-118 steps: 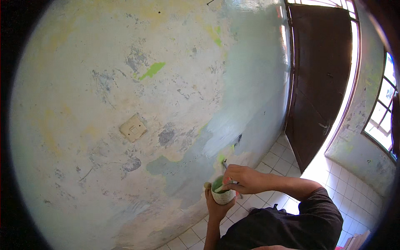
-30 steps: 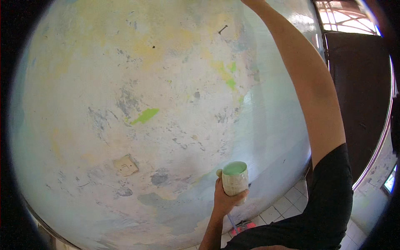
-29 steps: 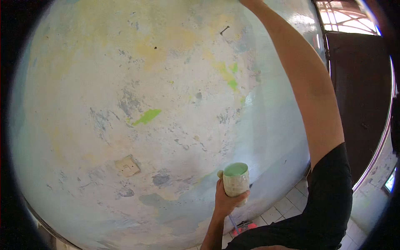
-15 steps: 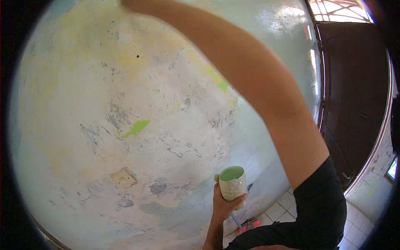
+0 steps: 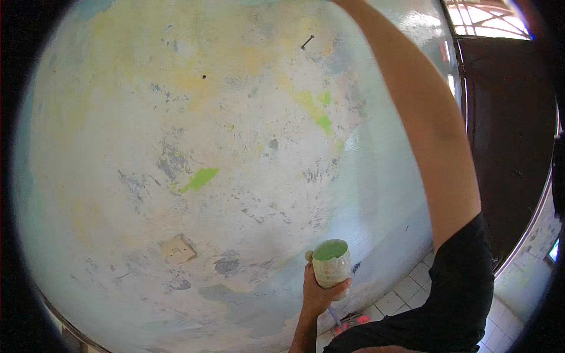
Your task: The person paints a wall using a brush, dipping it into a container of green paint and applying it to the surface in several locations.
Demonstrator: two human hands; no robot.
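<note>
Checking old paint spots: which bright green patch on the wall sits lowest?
The slanted green patch at centre-left, above the square wall plate. The other green patch sits higher, nearer the raised right arm.

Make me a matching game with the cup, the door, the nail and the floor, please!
Things:
1. cup
2. door
3. nail
4. floor

Descriptions:
A. dark brown, at the right of the wall
B. white tiles, low down
C. full of green paint, held in the left hand
D. sticking out high up on the wall

Pairs: 1-C, 2-A, 3-D, 4-B
</note>
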